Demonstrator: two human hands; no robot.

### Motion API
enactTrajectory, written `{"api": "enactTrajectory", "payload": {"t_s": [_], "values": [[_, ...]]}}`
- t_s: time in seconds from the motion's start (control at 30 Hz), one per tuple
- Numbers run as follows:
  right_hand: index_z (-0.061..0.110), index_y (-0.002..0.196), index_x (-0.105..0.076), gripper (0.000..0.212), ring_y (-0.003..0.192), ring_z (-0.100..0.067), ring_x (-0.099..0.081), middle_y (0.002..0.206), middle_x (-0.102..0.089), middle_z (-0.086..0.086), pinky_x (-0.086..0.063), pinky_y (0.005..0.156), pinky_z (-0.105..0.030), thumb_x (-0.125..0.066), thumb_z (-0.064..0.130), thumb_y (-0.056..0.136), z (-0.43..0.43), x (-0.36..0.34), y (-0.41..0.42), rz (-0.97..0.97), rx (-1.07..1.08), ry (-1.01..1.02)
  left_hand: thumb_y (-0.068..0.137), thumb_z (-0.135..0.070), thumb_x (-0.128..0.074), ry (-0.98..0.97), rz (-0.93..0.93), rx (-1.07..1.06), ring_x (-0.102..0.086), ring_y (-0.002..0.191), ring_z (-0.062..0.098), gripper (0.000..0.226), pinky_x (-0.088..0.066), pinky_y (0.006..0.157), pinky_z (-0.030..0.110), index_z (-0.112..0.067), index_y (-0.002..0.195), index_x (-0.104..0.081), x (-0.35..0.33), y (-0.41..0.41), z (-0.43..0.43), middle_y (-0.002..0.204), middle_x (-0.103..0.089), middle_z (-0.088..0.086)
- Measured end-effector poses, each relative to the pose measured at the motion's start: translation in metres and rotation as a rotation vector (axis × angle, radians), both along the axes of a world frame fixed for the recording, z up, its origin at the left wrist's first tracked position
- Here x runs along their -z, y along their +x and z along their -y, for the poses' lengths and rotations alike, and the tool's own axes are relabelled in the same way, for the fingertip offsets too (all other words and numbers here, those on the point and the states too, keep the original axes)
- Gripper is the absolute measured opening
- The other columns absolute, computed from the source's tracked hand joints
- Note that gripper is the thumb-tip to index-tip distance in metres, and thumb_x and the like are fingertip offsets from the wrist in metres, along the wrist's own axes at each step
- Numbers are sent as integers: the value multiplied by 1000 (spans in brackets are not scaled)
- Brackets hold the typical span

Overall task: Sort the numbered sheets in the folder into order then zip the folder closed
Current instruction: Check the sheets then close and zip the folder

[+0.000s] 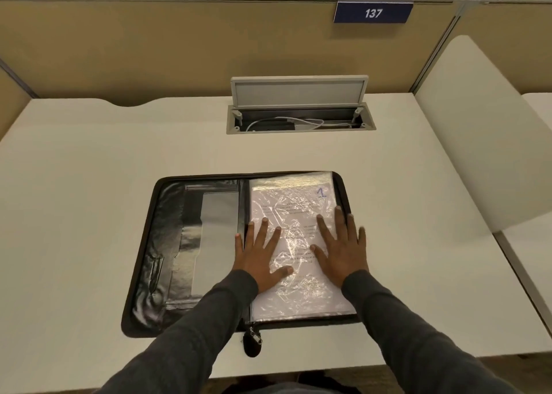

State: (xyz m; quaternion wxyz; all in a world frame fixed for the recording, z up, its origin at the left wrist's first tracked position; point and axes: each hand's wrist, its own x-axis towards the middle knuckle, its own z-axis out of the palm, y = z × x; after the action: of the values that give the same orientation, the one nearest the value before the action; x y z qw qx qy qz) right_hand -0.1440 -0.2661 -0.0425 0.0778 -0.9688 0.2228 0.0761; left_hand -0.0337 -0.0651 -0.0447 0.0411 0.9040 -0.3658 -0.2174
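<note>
From my end, the folder (167, 244) in the lower middle of the frame shows a black inner left half like leatherette, glossy and creased. Over its right half I see a clear plastic pocket (298, 202), crinkled and shiny, with a matt white paper sheet (301, 298) under it. The zip pull (253, 335) glints like metal. The table (89, 184) reads smooth, matt off-white; the person's sleeves (403, 334), dark soft cloth.

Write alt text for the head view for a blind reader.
Left hand and right hand lie flat on a sleeved sheet marked 1, in the right half of an open black folder on a desk. Its zip pull lies in front.
</note>
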Motion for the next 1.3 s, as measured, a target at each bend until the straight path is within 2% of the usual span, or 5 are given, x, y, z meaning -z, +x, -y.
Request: {"api": "enactTrajectory", "payload": {"t_s": [0.27, 0.5, 0.77, 1.0, 1.3], "values": [[32, 160, 8, 83, 151, -35, 25, 166, 24, -4, 14, 119, -62, 3, 76, 89, -5, 4, 63, -83, -244, -76, 90, -74, -29, 26, 111, -279, 18, 149, 32, 87, 6, 117, 58, -29, 155, 7, 2, 7, -59, 162, 20, 5], [36, 158, 14, 88, 151, -36, 24, 166, 25, 0, 13, 118, -65, 9, 80, 82, 1, 15, 83, -89, -180, -1, 90, -72, -31, 72, 151, -669, 7, 149, 38, 87, -2, 117, 62, -23, 157, -5, 5, 20, -125, 163, 8, 16], [36, 159, 13, 85, 153, -38, 16, 167, 21, -5, 11, 118, -66, -1, 81, 88, 4, 15, 76, -71, -118, -29, 89, -70, -41, 61, 91, -1028, -13, 145, 42, 91, -19, 114, 59, -15, 156, -11, 4, 37, -149, 159, -10, 23], [21, 161, -2, 92, 152, -45, -6, 166, 1, -24, -14, 122, -56, -28, 75, 91, -1, 10, 20, 23, 317, 129, 84, -56, -63, -1, 112, -1247, -35, 126, 40, 75, -36, 98, 56, -5, 134, -41, -7, 65, -156, 136, -37, 20], [18, 160, -14, 90, 129, -44, -39, 148, -36, -26, -33, 108, -52, -42, 71, 92, 7, -7, 41, 73, 455, 157, 86, -54, -62, -117, 2, -1361, -48, 121, 43, 65, -42, 100, 54, -1, 124, -53, -22, 92, -170, 130, -52, 22]]}}
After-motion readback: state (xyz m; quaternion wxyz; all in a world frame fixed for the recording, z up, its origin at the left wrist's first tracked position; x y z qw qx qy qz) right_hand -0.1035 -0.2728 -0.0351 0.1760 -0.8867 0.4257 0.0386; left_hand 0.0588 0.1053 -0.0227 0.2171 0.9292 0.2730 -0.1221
